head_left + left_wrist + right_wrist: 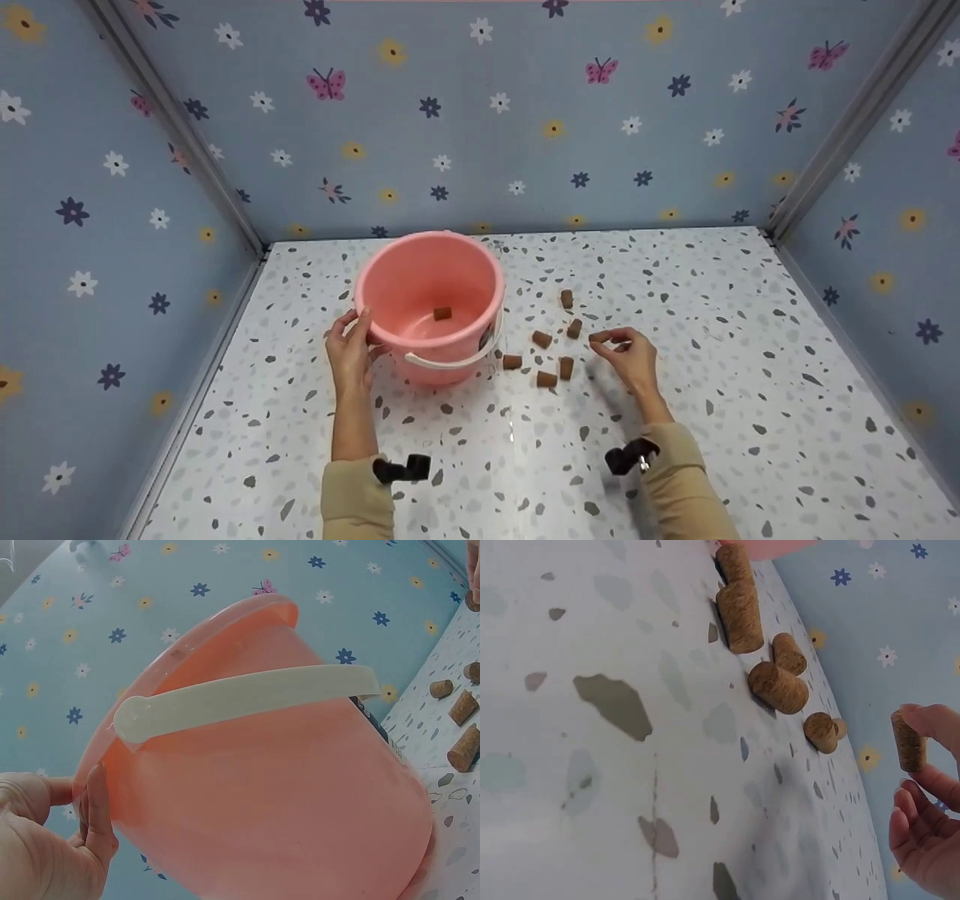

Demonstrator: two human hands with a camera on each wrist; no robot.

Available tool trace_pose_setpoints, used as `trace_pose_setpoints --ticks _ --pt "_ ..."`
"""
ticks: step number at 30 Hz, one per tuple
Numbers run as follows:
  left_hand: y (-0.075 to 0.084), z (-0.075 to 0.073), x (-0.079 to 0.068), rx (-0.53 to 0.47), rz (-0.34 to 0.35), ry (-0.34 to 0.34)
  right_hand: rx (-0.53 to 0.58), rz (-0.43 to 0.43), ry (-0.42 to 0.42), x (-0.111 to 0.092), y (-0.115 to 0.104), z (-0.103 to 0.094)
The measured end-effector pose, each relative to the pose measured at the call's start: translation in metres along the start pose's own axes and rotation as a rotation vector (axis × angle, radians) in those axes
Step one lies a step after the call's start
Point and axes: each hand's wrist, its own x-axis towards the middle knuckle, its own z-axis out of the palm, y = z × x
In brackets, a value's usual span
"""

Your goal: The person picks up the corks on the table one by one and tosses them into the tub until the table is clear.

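Observation:
A pink bucket [429, 262] with a white handle [247, 699] stands on the speckled tabletop. Its rim is pinched at the left side by my left hand [349, 351], thumb on one face and fingers on the other, as the left wrist view also shows. One brown cork [442, 313] lies on the bucket's floor. To the right of the bucket, my right hand [632, 363] pinches another cork [909, 741] between thumb and index finger, raised off the table. Several loose corks [546, 379] lie scattered between the bucket and that hand.
The white tabletop [465, 480] with grey specks is bounded by blue flowered panels [480, 120] at the back and both sides. Grey metal posts mark the back corners. A black camera mount [405, 469] sits on each sleeve cuff.

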Motion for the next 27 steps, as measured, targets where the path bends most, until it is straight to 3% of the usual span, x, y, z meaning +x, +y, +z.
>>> trace_pose_setpoints --ticks 5,8,9,15,18,21,23,25,27 --pt "-0.007 -0.003 0.004 -0.033 0.044 0.012 -0.001 -0.008 -0.016 0.002 -0.017 0.005" --pt "0.000 -0.002 -0.002 -0.037 0.005 -0.016 0.020 -0.034 -0.026 0.004 -0.025 0.006" --pt "0.018 0.003 -0.017 -0.068 -0.021 -0.038 0.022 -0.047 -0.029 0.005 -0.027 0.007" --pt "0.081 0.026 -0.066 -0.080 -0.100 -0.037 0.035 -0.115 -0.037 0.009 -0.041 0.011" --pt "0.078 0.026 -0.063 -0.066 -0.111 -0.032 0.045 -0.145 -0.032 0.011 -0.048 0.013" --pt "0.044 0.015 -0.036 -0.060 -0.069 -0.033 0.054 -0.167 -0.041 0.012 -0.056 0.014" --pt "0.012 0.005 -0.010 -0.040 -0.021 -0.021 0.065 -0.181 -0.054 0.013 -0.063 0.015" --pt "0.004 0.000 -0.002 -0.050 -0.010 -0.032 0.077 -0.196 -0.071 0.014 -0.069 0.016" --pt "0.017 0.004 -0.013 -0.048 -0.037 -0.032 0.098 -0.208 -0.084 0.014 -0.076 0.018"
